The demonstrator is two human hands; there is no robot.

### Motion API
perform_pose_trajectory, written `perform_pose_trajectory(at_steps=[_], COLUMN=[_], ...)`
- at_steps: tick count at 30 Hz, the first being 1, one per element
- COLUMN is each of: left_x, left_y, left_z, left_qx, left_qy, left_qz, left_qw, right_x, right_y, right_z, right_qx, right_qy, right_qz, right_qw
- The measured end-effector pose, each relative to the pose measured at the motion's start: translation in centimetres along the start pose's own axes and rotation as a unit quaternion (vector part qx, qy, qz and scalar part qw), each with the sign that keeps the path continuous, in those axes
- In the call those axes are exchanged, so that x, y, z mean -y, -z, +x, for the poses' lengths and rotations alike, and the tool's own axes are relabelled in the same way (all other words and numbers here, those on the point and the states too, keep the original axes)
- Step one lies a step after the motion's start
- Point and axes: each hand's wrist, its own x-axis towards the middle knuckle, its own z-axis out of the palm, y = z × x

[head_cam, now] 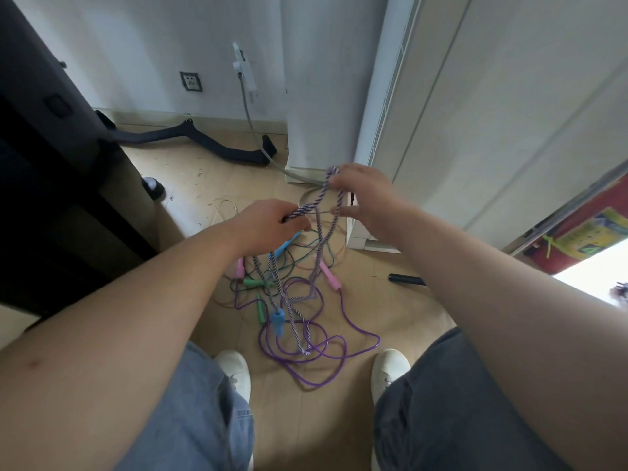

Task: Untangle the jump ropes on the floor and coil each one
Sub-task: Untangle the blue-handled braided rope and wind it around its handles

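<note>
**Both hands up in the braided rope, rest of the tangle on the floor**

So both hands are raised over the pile. The left hand is closed around a bunched bit of the purple-and-white braided rope, and the right hand has its fingers pinched on the same rope a little farther and to the right, at the top of a loop. From there the braided strands hang straight down into the mess.

The mess itself sits on the tan floor just beyond the white shoes: a clear purple rope looping nearest the feet, a thin green rope behind it, all crossing each other. Handles poke out everywhere: a blue handle near the middle, a pink handle to the right, a green handle to the left. Can't tell which handle goes with which rope.
</note>
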Motion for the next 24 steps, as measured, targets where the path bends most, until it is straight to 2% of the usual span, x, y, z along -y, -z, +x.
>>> perform_pose_trajectory(at_steps=[2, 4, 6, 8, 9, 10, 12, 13, 14, 15, 19, 21, 24], left_x=[0.5, 0.8, 1.0, 1.1, 1.1, 1.2, 1.3, 1.4, 1.5, 1.7, 1.7, 1.4, 0.8], left_y=[-0.2, -0.2, -0.1, 0.0, 0.1, 0.2, 0.3, 0.3, 0.4, 0.4, 0.2, 0.1, 0.1], left_z=[0.2, 0.3, 0.5, 0.5, 0.5, 0.4, 0.3, 0.3, 0.2, 0.3, 0.1, 0.0, -0.1], left_qx=[0.014, 0.015, 0.011, 0.014, 0.014, 0.012, 0.006, 0.006, 0.008, 0.011, 0.020, 0.016, 0.004], left_qy=[0.013, 0.017, 0.014, 0.015, 0.014, 0.014, 0.009, 0.008, 0.007, 0.005, -0.012, -0.020, -0.033], left_qz=[-0.003, -0.005, 0.010, 0.038, 0.049, 0.059, 0.068, 0.067, 0.067, 0.068, 0.072, 0.062, 0.043], left_qw=[1.000, 1.000, 1.000, 0.999, 0.999, 0.998, 0.998, 0.998, 0.998, 0.998, 0.997, 0.998, 0.998], right_x=[0.5, 0.6, 0.2, -0.3, -0.4, -0.3, -0.3, -0.4, -0.6, -0.8, -0.5, -0.4, -0.9], right_y=[0.1, 0.3, 0.1, -0.1, -0.1, -0.1, -0.3, -0.5, -0.7, -0.8, -1.2, -1.0, -0.9], right_z=[0.0, 0.0, 0.0, 0.0, -0.2, -0.4, -0.7, -0.8, -0.9, -1.0, -1.4, -1.2, -0.9], right_qx=[0.022, 0.087, 0.097, 0.063, 0.051, 0.056, 0.115, 0.140, 0.148, 0.146, 0.071, 0.054, 0.057], right_qy=[-0.035, -0.072, -0.074, -0.014, 0.020, 0.050, 0.083, 0.078, 0.064, 0.047, -0.057, -0.071, -0.039], right_qz=[0.165, 0.285, 0.251, 0.056, -0.081, -0.219, -0.457, -0.529, -0.563, -0.566, -0.396, -0.391, -0.446], right_qw=[0.985, 0.952, 0.960, 0.996, 0.995, 0.973, 0.878, 0.833, 0.811, 0.810, 0.914, 0.916, 0.892])
